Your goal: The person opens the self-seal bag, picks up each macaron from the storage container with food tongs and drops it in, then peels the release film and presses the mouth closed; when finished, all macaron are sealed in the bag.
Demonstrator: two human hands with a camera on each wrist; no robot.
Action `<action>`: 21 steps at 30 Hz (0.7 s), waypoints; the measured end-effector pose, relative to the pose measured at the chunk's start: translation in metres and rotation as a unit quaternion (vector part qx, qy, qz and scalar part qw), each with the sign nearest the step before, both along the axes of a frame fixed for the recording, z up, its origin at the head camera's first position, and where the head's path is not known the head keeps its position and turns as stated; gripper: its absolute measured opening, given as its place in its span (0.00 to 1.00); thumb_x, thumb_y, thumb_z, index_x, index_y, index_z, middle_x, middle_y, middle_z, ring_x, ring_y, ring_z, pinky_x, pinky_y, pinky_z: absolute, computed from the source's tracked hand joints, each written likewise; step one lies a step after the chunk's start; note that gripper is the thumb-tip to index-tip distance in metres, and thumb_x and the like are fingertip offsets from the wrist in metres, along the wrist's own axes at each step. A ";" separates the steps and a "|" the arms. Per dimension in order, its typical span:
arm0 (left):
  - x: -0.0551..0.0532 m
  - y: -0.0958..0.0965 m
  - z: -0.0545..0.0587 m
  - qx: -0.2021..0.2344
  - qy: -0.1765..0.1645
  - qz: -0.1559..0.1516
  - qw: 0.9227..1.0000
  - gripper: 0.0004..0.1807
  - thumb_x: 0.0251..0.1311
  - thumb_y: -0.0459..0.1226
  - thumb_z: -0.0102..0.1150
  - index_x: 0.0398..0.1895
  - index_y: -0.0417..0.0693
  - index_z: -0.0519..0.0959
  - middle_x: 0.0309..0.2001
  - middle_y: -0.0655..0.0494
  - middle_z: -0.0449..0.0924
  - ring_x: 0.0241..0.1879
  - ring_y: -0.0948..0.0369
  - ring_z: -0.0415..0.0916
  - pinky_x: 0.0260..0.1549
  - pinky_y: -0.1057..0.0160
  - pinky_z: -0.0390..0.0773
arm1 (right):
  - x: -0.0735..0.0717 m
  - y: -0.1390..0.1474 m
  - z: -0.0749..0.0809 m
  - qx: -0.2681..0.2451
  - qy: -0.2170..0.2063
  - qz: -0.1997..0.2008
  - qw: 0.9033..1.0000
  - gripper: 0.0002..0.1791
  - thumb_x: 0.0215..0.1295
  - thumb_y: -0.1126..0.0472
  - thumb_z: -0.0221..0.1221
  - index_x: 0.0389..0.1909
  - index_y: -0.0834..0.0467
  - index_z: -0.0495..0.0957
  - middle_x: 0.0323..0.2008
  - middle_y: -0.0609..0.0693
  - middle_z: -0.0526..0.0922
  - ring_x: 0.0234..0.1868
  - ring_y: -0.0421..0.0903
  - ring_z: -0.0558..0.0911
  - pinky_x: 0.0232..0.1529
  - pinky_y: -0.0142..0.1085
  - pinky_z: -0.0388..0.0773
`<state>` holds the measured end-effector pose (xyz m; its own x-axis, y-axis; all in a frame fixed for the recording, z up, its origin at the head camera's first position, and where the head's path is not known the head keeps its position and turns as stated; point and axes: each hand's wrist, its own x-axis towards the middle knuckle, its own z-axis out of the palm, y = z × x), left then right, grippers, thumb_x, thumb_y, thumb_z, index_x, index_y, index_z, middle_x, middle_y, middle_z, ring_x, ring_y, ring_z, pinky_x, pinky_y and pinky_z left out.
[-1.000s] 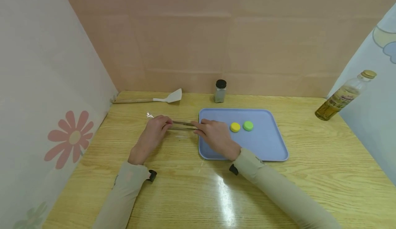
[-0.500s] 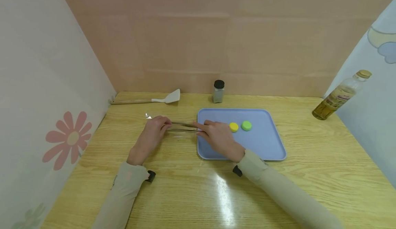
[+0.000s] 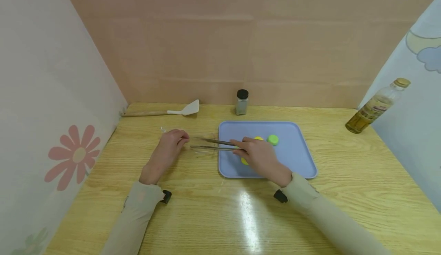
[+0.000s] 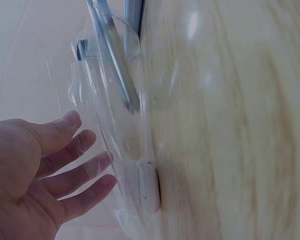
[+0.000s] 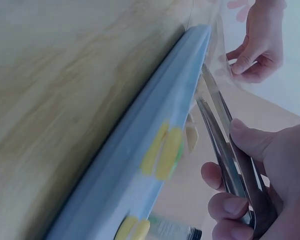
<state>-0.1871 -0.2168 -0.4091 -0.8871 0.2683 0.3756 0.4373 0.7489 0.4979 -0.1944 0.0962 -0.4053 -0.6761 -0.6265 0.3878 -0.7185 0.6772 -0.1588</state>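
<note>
Gripped tongs (image 3: 220,142) in right hand (image 3: 263,156) at frame centre and pinched clear bag (image 4: 120,135) in left hand (image 3: 167,148) at centre-left, with one pale disc (image 4: 149,187) apparently bagged but coloured discs (image 3: 273,139) left on tray (image 3: 293,161).

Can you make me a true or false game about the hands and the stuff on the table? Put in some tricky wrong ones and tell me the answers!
1. The right hand holds silver metal tongs. True.
2. The small clear jar with a black lid stands on the blue rectangular tray. False: the jar stands behind the tray.
3. A small round green macaron lies on the tray. True.
4. The left hand grips the white spatula with a wooden handle. False: the left hand is at a clear plastic bag; the spatula lies on the pale wooden table.
</note>
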 end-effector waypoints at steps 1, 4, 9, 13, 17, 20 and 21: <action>0.000 0.000 0.000 0.001 0.000 0.000 1.000 0.04 0.68 0.27 0.61 0.40 0.34 0.84 0.38 0.45 0.84 0.37 0.52 0.82 0.38 0.56 0.83 | 0.001 0.004 0.000 0.003 -0.002 -0.003 1.000 0.19 0.69 0.54 0.65 0.59 0.52 0.84 0.24 0.40 0.71 0.17 0.35 0.59 0.17 0.29 0.57; 0.000 0.000 0.001 0.000 0.005 -0.004 1.000 0.04 0.67 0.26 0.61 0.40 0.34 0.84 0.38 0.44 0.84 0.38 0.51 0.82 0.38 0.55 0.83 | 0.005 0.015 0.003 0.007 0.001 -0.017 1.000 0.19 0.68 0.53 0.65 0.59 0.51 0.84 0.25 0.40 0.73 0.17 0.35 0.59 0.15 0.29 0.57; 0.000 0.000 0.000 -0.002 0.002 -0.001 1.000 0.04 0.67 0.26 0.61 0.39 0.33 0.84 0.38 0.44 0.84 0.37 0.52 0.82 0.37 0.56 0.83 | 0.017 0.035 0.008 0.001 0.027 -0.039 0.999 0.20 0.64 0.52 0.69 0.57 0.49 0.86 0.25 0.40 0.74 0.17 0.33 0.62 0.14 0.29 0.59; 0.000 0.000 -0.001 -0.002 0.001 0.000 1.000 0.04 0.67 0.27 0.61 0.40 0.33 0.84 0.38 0.44 0.84 0.37 0.53 0.82 0.37 0.56 0.83 | 0.028 0.054 0.009 -0.025 0.054 -0.033 0.998 0.20 0.60 0.54 0.71 0.55 0.49 0.87 0.24 0.38 0.73 0.17 0.33 0.62 0.15 0.28 0.58; 0.000 0.000 -0.002 -0.005 0.005 -0.001 1.000 0.04 0.67 0.27 0.61 0.39 0.33 0.84 0.38 0.44 0.84 0.37 0.53 0.82 0.37 0.56 0.83 | 0.040 0.074 0.009 -0.045 0.079 -0.022 0.996 0.19 0.69 0.45 0.62 0.54 0.50 0.87 0.24 0.37 0.73 0.17 0.32 0.61 0.15 0.26 0.56; -0.001 0.000 -0.002 -0.009 0.007 -0.001 1.000 0.04 0.67 0.27 0.61 0.40 0.33 0.84 0.38 0.44 0.84 0.37 0.53 0.81 0.38 0.56 0.83 | 0.048 0.089 0.008 -0.047 0.101 -0.023 0.993 0.26 0.76 0.37 0.49 0.54 0.50 0.87 0.25 0.35 0.75 0.18 0.29 0.60 0.15 0.24 0.54; -0.001 -0.001 -0.002 -0.010 0.007 -0.001 1.000 0.04 0.67 0.27 0.61 0.40 0.34 0.84 0.38 0.44 0.84 0.37 0.53 0.81 0.38 0.56 0.83 | 0.051 0.094 0.008 -0.048 0.105 -0.024 0.993 0.29 0.76 0.36 0.46 0.54 0.50 0.87 0.26 0.35 0.76 0.18 0.28 0.59 0.14 0.24 0.53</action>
